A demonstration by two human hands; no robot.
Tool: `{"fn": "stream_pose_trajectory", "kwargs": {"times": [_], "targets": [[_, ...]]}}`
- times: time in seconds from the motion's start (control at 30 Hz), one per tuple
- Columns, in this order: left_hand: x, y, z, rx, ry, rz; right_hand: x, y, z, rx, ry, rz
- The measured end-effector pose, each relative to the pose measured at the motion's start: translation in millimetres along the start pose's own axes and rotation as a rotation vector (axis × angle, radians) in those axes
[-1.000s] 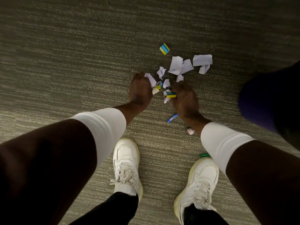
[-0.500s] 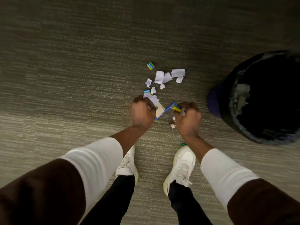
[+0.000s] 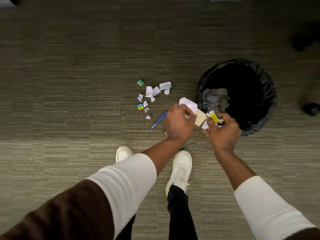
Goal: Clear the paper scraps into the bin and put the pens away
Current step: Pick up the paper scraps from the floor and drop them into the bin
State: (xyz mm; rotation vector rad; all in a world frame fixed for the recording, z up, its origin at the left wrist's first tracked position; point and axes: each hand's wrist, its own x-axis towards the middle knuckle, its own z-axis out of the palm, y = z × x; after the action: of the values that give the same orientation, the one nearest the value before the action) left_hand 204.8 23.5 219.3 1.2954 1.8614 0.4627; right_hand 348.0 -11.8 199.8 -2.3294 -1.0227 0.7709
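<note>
My left hand [image 3: 179,122] is closed on white and cream paper scraps [image 3: 190,108], held beside the rim of the black-lined bin [image 3: 259,78]. My right hand [image 3: 222,131] grips more white scraps and a yellow-and-blue scrap [image 3: 214,117], close to the bin's near edge. Several white scraps [image 3: 152,91] lie on the carpet to the left of the bin, with two yellow-and-blue pieces [image 3: 140,82] among them. A blue pen [image 3: 158,120] lies on the floor just left of my left hand. A green pen [image 3: 188,146] shows under my forearm near my shoe.
The bin holds crumpled paper [image 3: 215,101] at its bottom. My white shoes [image 3: 180,168] stand on grey striped carpet below the hands. Dark objects [image 3: 311,109] sit at the right edge beyond the bin.
I have risen from the floor and both hands have carried their scraps right to the bin's edge. The blue pen now lies on the carpet.
</note>
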Motion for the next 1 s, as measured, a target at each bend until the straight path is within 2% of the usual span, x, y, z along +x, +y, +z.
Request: {"fn": "stream_pose_trajectory", "kwargs": {"times": [0.2, 0.37, 0.5, 0.67, 0.8, 1.0], "targets": [[2, 44, 46, 0.006, -0.079, 0.008, 43, 23, -30, 0.076, 0.067, 0.153], [12, 69, 71, -0.003, -0.141, -0.006, 79, 33, -39, 0.409, 0.01, 0.428], [13, 81, 82, 0.043, -0.188, 0.077, 96, 31, -46, 0.569, -0.013, 0.491], [6, 79, 78, 0.07, -0.154, 0.089, 85, 30, -53, 0.348, -0.062, 0.337], [2, 66, 66, 0.079, -0.144, 0.013, 56, 26, -50, 0.303, -0.125, 0.206], [8, 17, 43, 0.107, -0.06, -0.106, 8, 13, -22, 0.109, -0.268, -0.141]]}}
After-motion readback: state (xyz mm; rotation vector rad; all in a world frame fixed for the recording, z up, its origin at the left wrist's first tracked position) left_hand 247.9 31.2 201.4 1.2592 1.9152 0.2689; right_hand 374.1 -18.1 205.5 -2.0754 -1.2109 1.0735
